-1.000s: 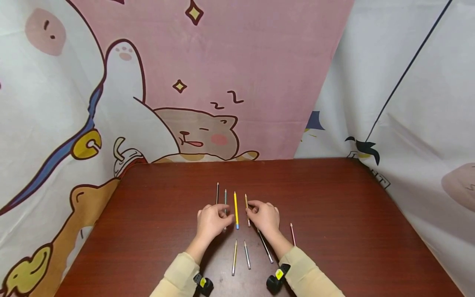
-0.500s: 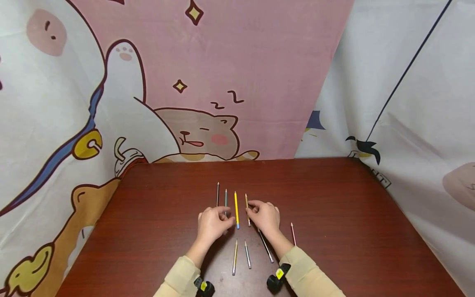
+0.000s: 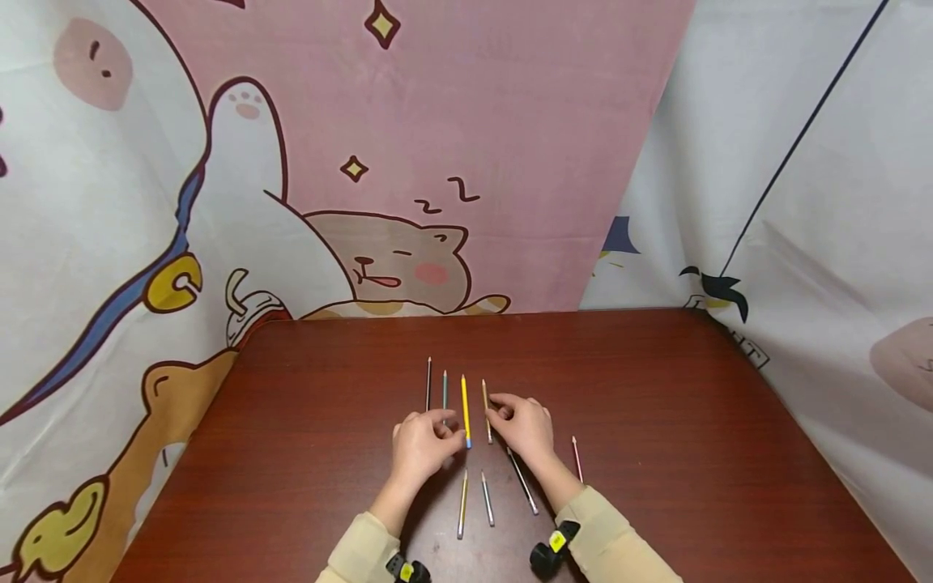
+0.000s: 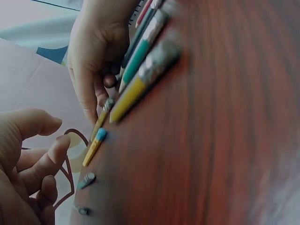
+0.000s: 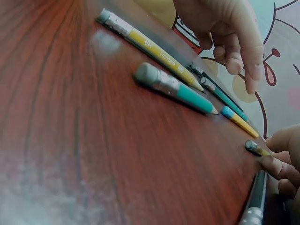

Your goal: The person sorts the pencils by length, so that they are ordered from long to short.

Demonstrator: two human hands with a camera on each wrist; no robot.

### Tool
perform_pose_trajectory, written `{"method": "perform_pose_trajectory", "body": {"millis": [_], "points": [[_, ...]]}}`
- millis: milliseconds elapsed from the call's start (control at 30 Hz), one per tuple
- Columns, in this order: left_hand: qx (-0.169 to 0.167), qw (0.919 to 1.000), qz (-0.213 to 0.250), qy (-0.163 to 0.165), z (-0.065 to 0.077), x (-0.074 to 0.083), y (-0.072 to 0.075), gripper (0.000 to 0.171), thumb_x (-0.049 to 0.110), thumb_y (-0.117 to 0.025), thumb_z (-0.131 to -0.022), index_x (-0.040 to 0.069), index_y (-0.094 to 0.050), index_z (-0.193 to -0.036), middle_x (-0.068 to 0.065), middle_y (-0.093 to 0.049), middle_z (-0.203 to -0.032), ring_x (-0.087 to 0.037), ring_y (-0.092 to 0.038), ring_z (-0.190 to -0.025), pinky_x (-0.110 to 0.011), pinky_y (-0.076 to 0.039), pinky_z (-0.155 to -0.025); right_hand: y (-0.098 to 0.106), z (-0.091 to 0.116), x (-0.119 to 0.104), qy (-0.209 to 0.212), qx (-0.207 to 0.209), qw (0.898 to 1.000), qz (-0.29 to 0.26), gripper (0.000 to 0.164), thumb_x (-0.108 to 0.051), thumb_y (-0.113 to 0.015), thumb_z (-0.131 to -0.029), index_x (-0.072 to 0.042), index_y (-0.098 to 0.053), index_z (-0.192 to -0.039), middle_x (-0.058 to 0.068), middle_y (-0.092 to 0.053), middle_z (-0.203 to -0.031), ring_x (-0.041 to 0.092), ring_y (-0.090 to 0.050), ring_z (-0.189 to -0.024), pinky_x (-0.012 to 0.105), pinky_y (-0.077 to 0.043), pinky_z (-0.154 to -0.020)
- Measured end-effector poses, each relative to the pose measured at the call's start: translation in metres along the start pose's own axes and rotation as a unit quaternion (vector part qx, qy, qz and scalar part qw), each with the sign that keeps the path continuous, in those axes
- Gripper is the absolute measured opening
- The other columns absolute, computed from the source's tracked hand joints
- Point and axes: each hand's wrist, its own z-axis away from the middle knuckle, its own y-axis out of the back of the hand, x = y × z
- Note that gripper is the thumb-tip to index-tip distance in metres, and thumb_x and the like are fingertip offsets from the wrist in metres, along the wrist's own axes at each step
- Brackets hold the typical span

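Several pencils lie on the brown table. My left hand [image 3: 423, 444] hovers with loosely bent fingers, its thumb tip right by the blue end of a yellow pencil [image 3: 465, 405]. Partly hidden behind that hand are a black pencil [image 3: 428, 380] and a green pencil [image 3: 445, 389]. My right hand [image 3: 526, 425] has its thumb and index fingertips at the side of a gold-yellow pencil [image 3: 484, 397], a gap showing between them. Closer to me lie a yellow HB pencil [image 5: 154, 50], a shorter green pencil [image 5: 192, 97] and a dark pencil [image 3: 523, 486], partly under the right hand.
A red pencil [image 3: 577, 457] lies right of the right forearm, which covers its lower end. The brown table [image 3: 692, 437] reaches back to a cloth backdrop [image 3: 532, 162] printed with cartoon animals. Each wrist carries a small black camera.
My left hand has drifted slightly right and toward me, from beside the green pencil to the yellow pencil's blue end. The right hand and the pencils stay nearly still.
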Motion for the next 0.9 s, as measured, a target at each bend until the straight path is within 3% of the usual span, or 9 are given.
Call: {"method": "perform_pose_trajectory", "body": {"millis": [200, 433, 700, 900], "points": [[0.009, 1.0, -0.004, -0.002, 0.007, 0.01, -0.004, 0.028, 0.027, -0.078, -0.077, 0.012, -0.077, -0.1, 0.019, -0.063, -0.065, -0.015, -0.057, -0.076, -0.043, -0.037, -0.075, 0.01, 0.004, 0.002, 0.022, -0.015, 0.999, -0.038, 0.025, -0.018, -0.075, -0.082, -0.01, -0.077, -0.105, -0.011, -0.064, -0.073, 0.015, -0.061, -0.072, 0.037, -0.048, -0.068], [0.018, 0.9997, -0.01, -0.013, 0.016, 0.024, -0.012, 0.028, 0.028, -0.078, -0.074, 0.013, -0.078, -0.097, 0.017, -0.065, -0.066, -0.016, -0.056, -0.076, -0.041, -0.036, -0.073, 0.029, 0.015, 0.003, 0.016, -0.042, 0.995, -0.095, 0.029, -0.012, -0.075, -0.082, -0.005, -0.074, -0.11, -0.002, -0.071, -0.085, 0.017, -0.065, -0.076, 0.034, -0.05, -0.071], [0.013, 0.9996, -0.018, -0.015, 0.025, 0.039, -0.022, 0.025, 0.03, -0.079, -0.072, 0.015, -0.078, -0.092, 0.015, -0.065, -0.071, -0.016, -0.055, -0.079, -0.042, -0.035, -0.075, 0.048, 0.03, 0.01, 0.022, -0.026, 0.995, -0.093, 0.033, -0.009, -0.078, -0.082, -0.006, -0.073, -0.115, 0.001, -0.073, -0.092, 0.021, -0.069, -0.085, 0.041, -0.052, -0.078], [0.022, 0.9992, -0.03, -0.017, 0.033, 0.048, -0.031, 0.024, 0.034, -0.082, -0.069, 0.018, -0.077, -0.086, 0.011, -0.067, -0.076, -0.017, -0.055, -0.083, -0.043, -0.035, -0.075, 0.06, 0.039, 0.016, 0.053, 0.005, 0.995, -0.082, 0.035, -0.007, -0.08, -0.079, -0.004, -0.073, -0.113, 0.001, -0.074, -0.091, 0.024, -0.068, -0.088, 0.045, -0.051, -0.081]]}}
